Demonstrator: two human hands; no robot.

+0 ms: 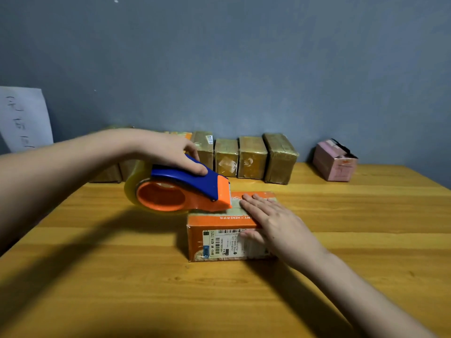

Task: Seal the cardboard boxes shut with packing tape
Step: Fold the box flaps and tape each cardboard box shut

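Note:
An orange cardboard box (pixel 219 222) with a white shipping label on its near side stands in the middle of the wooden table (pixel 122 276). My left hand (pixel 168 152) grips the blue handle of a blue and orange tape dispenser (pixel 185 189) loaded with a clear tape roll. The dispenser's orange front end touches the top of the box near its left end. A strip of clear tape lies along the box top. My right hand (pixel 275 220) lies flat on the box's right half, fingers straight on top and thumb down the near side.
Several brown boxes wrapped in tape (pixel 253 157) stand in a row along the blue-grey wall at the back. A pink box (pixel 335 161) sits at the back right. A white sheet with handwriting (pixel 24 118) leans at the left wall.

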